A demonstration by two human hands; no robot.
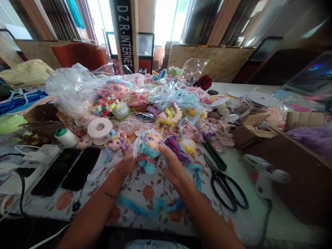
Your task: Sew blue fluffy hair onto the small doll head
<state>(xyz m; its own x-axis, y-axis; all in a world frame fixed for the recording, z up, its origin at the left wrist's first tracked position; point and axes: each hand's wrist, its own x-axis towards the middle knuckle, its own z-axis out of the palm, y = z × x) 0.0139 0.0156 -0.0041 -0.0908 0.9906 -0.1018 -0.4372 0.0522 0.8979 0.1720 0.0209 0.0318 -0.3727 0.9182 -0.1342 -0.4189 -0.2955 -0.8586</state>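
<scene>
Holding: from my remote feed, both hands are on a blue-haired doll (150, 141), held face-up just in front of the craft pile, over the flowered cloth (135, 181).
Left hand (131, 163): I have its fingers curled around the doll's lower side, beside a pale blue pompom (149, 167).
Right hand (171, 164): I see the thumb pressed to the edge of the face, gripping from the other side; I cannot tell how its hidden fingers bend.
Blue strip (155, 209): fluffy, lying in bends on the cloth and passing beneath my right forearm.
Scissors (228, 188): right of that forearm, black handles toward me, near a dark green tool (215, 155).
Glue gun (264, 176): farther right, beside a cardboard box (298, 180).
Phones (55, 173): two, side by side at my left, near a white power strip (20, 181).
White roll (100, 128): behind the phones, next to a thread cone (66, 137).
</scene>
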